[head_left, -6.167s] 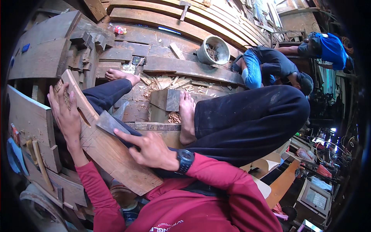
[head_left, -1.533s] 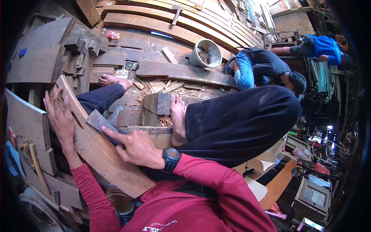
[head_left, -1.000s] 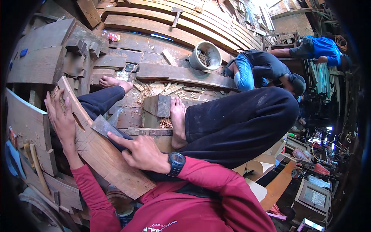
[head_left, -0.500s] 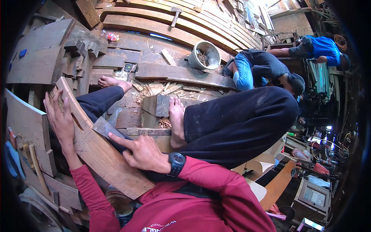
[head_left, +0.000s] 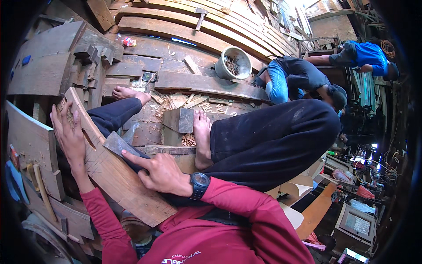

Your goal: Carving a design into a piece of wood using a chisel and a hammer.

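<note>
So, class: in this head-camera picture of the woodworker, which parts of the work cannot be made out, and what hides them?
- The handle of the grey flat metal blade: head view, covered by the right hand.
- The far top end of the long curved wooden plank: covered by the left hand.
- The plank's lower end: hidden behind the red sleeve.
- Contents of the round grey bucket: too small to identify.

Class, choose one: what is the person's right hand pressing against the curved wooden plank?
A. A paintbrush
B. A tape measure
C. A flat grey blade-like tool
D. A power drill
C: the right hand lies on a flat grey blade-like tool set against the curved wooden plank, while the left hand grips the plank's upper end.
</note>
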### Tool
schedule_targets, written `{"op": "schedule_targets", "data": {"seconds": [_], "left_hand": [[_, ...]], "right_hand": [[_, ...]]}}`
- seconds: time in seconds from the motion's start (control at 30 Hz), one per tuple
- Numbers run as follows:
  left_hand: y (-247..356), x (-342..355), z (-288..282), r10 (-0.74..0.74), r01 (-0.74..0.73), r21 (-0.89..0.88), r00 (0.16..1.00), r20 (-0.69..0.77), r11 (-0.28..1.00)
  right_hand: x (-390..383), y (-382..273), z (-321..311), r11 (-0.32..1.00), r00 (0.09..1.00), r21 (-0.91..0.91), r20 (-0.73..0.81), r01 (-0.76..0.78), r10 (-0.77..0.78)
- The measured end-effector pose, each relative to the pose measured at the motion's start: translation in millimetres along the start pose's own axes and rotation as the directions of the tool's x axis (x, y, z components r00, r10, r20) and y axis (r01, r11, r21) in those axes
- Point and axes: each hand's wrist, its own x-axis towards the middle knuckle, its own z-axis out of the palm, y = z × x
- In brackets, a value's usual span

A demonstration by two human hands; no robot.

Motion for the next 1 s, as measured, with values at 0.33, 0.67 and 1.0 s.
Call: {"op": "schedule_targets", "data": {"seconds": [0.33, 0.67, 1.0], "left_hand": [[-1.7, -0.3, 0.2, -0.015, 0.015, 0.001, 1.000, 0.001, 1.000], [-2.6, -0.7, 1.5, -0.014, 0.014, 0.011, 1.000, 0.006, 1.000], [-1.5, -0.2, 1.6, -0.013, 0.013, 0.006, 1.000, 0.009, 1.000]], "right_hand": [[-2.9, -2.9, -3.8, 1.000, 1.000, 0.019, -0.002, -0.012, 0.012], [3.0, 2.6, -0.7, 1.000, 1.000, -0.018, -0.028, 0.003, -0.003], [2.7, 4.2, -1.0, 1.000, 0.999, -0.007, -0.032, 0.008, -0.008]]}}
